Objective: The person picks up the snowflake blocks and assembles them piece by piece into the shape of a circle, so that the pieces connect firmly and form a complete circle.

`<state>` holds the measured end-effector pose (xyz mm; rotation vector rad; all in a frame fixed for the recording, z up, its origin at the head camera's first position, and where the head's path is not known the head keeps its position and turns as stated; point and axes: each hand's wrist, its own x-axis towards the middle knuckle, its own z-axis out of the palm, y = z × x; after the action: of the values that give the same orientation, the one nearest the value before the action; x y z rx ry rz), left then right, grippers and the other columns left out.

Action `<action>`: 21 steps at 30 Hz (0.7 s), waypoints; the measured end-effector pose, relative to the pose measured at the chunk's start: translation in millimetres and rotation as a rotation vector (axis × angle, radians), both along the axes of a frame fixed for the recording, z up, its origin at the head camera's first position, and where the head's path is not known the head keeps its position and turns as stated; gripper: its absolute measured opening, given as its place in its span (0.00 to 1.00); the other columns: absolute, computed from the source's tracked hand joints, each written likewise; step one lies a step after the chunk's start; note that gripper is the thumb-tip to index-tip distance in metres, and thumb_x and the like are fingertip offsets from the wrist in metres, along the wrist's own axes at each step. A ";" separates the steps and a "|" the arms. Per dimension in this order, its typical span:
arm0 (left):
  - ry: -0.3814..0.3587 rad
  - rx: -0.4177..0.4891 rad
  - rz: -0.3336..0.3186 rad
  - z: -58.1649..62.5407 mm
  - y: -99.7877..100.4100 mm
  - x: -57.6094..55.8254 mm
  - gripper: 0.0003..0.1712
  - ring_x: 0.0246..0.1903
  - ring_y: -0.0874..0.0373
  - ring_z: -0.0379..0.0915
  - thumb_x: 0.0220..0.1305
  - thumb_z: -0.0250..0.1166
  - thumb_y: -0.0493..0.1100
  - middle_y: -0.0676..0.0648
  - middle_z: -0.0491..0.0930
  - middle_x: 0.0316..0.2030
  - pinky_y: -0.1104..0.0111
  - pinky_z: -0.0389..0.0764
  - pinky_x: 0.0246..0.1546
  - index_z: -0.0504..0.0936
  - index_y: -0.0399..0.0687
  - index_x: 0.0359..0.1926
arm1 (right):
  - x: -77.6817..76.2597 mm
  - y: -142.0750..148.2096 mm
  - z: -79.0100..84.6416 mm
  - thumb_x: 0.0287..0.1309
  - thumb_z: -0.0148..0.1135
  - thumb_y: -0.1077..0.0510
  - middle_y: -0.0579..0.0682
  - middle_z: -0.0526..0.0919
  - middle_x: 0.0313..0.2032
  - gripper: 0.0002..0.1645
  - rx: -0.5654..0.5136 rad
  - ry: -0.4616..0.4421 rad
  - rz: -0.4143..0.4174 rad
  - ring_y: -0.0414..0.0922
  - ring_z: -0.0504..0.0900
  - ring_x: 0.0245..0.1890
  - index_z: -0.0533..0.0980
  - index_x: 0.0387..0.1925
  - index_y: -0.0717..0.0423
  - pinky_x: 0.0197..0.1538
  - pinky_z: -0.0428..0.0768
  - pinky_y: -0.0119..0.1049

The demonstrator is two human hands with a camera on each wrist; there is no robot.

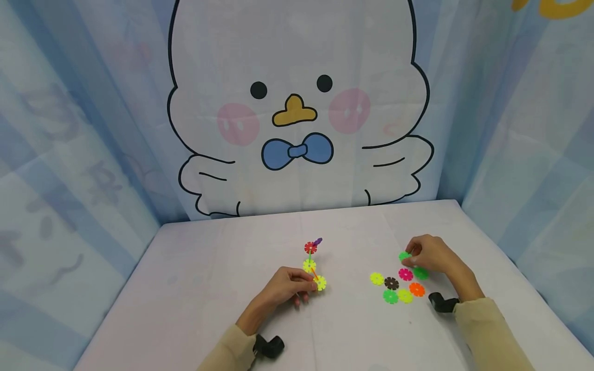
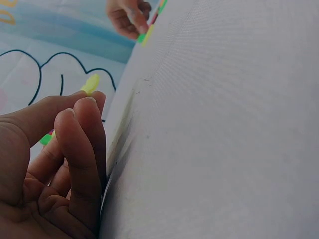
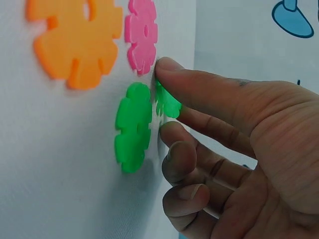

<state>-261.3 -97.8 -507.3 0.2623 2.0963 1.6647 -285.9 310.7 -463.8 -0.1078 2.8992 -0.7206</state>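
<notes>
My left hand [image 1: 285, 287] pinches a yellow notched flower disc [image 1: 321, 283] between thumb and fingertips; its edge shows above the fingers in the left wrist view. That disc ends a joined chain, where an orange disc [image 1: 314, 274] seen edge-on, another yellow disc [image 1: 308, 266], a thin green one, a red disc [image 1: 310, 248] and a purple disc [image 1: 317, 241] follow away from me. At the right, my right hand [image 1: 432, 253] holds a green disc [image 3: 170, 103] between thumb and index finger, the other fingers curled. Another green disc [image 3: 133, 128] lies just below it.
Loose discs lie in a group before the right hand: pink [image 1: 406, 274], orange [image 1: 416, 289], brown [image 1: 391, 283], two yellow and a green one [image 1: 390, 297]. The white table [image 1: 209, 273] meets a printed curtain [image 1: 297, 185] behind and at both sides. Each wrist carries a black mount.
</notes>
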 end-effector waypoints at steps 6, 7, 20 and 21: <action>-0.001 -0.004 0.007 -0.2 0.4 -0.4 0.14 0.22 0.63 0.79 0.64 0.77 0.44 0.50 0.89 0.28 0.75 0.77 0.22 0.90 0.40 0.46 | 0.0 -0.5 0.1 0.57 0.79 0.53 0.58 0.84 0.38 0.21 -0.012 0.002 -0.002 0.50 0.78 0.37 0.82 0.46 0.63 0.41 0.83 0.41; -0.002 -0.002 0.007 -0.5 0.4 -0.5 0.14 0.22 0.63 0.78 0.64 0.77 0.44 0.51 0.89 0.28 0.75 0.77 0.22 0.90 0.40 0.46 | 0.1 -0.7 0.7 0.58 0.79 0.54 0.58 0.84 0.38 0.21 -0.015 -0.001 -0.001 0.50 0.78 0.37 0.82 0.46 0.62 0.41 0.83 0.41; -0.014 0.022 0.007 -2.1 -0.7 -2.1 0.14 0.22 0.64 0.78 0.65 0.76 0.43 0.49 0.90 0.29 0.75 0.78 0.22 0.89 0.38 0.47 | 2.9 -3.0 6.3 0.63 0.73 0.58 0.55 0.85 0.35 0.12 -0.031 0.030 0.015 0.48 0.78 0.36 0.85 0.44 0.63 0.41 0.80 0.39; -0.016 0.024 0.008 -2.0 -0.6 -2.2 0.14 0.22 0.64 0.78 0.65 0.76 0.42 0.49 0.90 0.29 0.75 0.78 0.22 0.89 0.38 0.47 | 3.1 -3.7 6.3 0.63 0.73 0.58 0.55 0.84 0.35 0.12 -0.037 0.037 0.020 0.48 0.78 0.36 0.84 0.43 0.63 0.40 0.79 0.38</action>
<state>-263.5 -98.4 -509.3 0.2476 2.0696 1.6917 -282.7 307.0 -457.6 -0.1565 2.9162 -0.7774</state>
